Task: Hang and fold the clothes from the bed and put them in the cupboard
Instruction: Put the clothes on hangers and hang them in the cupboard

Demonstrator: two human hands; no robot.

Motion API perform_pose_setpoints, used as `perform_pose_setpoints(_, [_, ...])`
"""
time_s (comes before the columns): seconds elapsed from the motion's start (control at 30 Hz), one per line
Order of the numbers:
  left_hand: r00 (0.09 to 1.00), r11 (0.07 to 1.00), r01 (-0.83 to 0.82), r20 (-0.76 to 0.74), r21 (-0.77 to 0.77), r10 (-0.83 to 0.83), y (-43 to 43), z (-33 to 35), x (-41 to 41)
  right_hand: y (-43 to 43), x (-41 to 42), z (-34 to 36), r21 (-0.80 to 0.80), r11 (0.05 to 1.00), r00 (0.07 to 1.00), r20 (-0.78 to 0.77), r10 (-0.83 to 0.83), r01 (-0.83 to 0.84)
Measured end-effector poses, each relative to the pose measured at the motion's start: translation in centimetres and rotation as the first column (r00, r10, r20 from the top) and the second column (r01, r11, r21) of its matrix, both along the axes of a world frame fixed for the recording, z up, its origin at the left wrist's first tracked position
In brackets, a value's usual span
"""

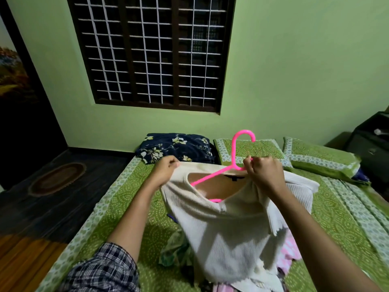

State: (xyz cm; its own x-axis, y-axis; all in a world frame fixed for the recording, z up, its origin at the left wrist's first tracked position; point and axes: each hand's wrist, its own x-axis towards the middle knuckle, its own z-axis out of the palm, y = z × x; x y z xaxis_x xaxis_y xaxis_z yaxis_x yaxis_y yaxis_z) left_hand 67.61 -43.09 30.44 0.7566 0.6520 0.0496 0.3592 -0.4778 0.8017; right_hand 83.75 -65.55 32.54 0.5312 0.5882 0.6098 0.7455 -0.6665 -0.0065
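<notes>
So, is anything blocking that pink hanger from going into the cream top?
Nothing visible. The pink hanger is already partly inside the cream top through its neck opening: the left hand pulls the neckline wide, and the right hand grips the hanger by its neck. The cupboard is out of view.

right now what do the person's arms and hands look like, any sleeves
Left arm wears a dark blue and white checked sleeve, pushed up near the elbow. Right arm shows no sleeve. No rings, watch or gloves show on the left hand or right hand.
</notes>
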Motion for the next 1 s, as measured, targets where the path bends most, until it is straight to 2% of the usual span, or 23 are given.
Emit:
perform_pose_setpoints(0.1, [0.987,0.937,-0.153,0.096,0.314,0.129,1.0,1.7,-0.6,-0.6,-0.1,-0.4,-0.166,0.986,1.000,0.012,-0.028,0.029])
perform_pose_setpoints(0.17, [0.985,0.876,-0.171,0.104,0.452,0.138,0.7,3.0,-0.7,-0.3,-0.1,-0.4,-0.138,0.989,0.999,-0.006,-0.054,0.052])
perform_pose_setpoints(0.27, [0.994,0.806,-0.097,0.010,0.584,0.112,-1.0,3.6,-0.3,0.8,0.0,0.2,-0.060,0.988,0.980,-0.130,-0.148,0.141])
perform_pose_setpoints(0.4, [0.997,0.780,0.037,-0.071,0.624,0.009,-2.9,2.9,0.5,1.6,-0.3,1.8,0.148,0.980,0.950,-0.303,-0.081,0.131])
perform_pose_setpoints(0.53, [0.982,0.610,0.179,-0.098,0.772,-0.165,-3.9,3.6,1.0,2.3,-0.9,2.6,0.180,0.984,0.945,-0.318,0.073,-0.015])
perform_pose_setpoints(0.63, [0.965,0.638,0.226,-0.078,0.736,-0.252,-4.9,4.0,1.5,2.8,-1.5,3.1,0.193,0.972,0.905,-0.375,0.202,-0.137])
perform_pose_setpoints(0.73, [0.988,0.620,0.080,0.019,0.781,-0.151,-4.5,3.9,1.2,2.6,-1.5,3.5,0.180,0.949,0.867,-0.390,0.310,-0.259])
perform_pose_setpoints(0.83, [0.999,0.609,-0.029,0.032,0.793,0.006,-3.2,4.4,0.5,1.8,-0.3,3.8,0.058,0.932,0.859,-0.371,0.354,-0.359])
perform_pose_setpoints(0.9, [0.995,0.612,-0.083,0.031,0.787,0.095,-2.5,5.0,0.0,1.3,0.6,4.5,0.060,0.936,0.867,-0.358,0.346,-0.348])
perform_pose_setpoints(1.0, [0.982,0.597,-0.137,0.032,0.790,0.184,-2.2,5.7,-0.3,1.1,1.7,5.9,0.145,0.962,0.922,-0.281,0.265,-0.232])
